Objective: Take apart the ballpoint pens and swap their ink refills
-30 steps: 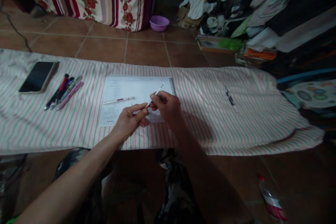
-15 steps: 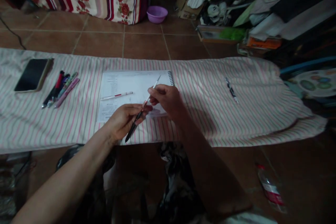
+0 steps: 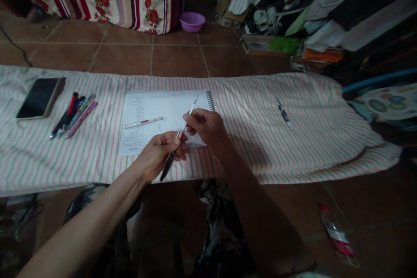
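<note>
My left hand (image 3: 159, 152) is closed around a dark pen barrel (image 3: 167, 166), which slants down toward the table's near edge. A slim white pen refill (image 3: 192, 107) with a fine tip lines up with the barrel's upper end, and my right hand (image 3: 205, 124) pinches it. Whether the refill's lower end sits inside the barrel is hidden by my fingers. Both hands are over a spiral-bound notebook (image 3: 176, 97) with printed pages. A clear pen with a red mark (image 3: 143, 122) lies across its left part.
Several pens (image 3: 73, 115) lie bunched on the striped cloth (image 3: 247, 95) at left, beside a phone (image 3: 39, 97). Another patterned pen (image 3: 284, 114) lies at right. A bottle (image 3: 339, 236) is on the floor at lower right. Beyond the table stands a purple basin (image 3: 192, 22).
The view has shifted slightly. My left thumb now presses on top of the barrel, and the barrel's lower end has swung a little to the right. My right hand keeps its pinch.
</note>
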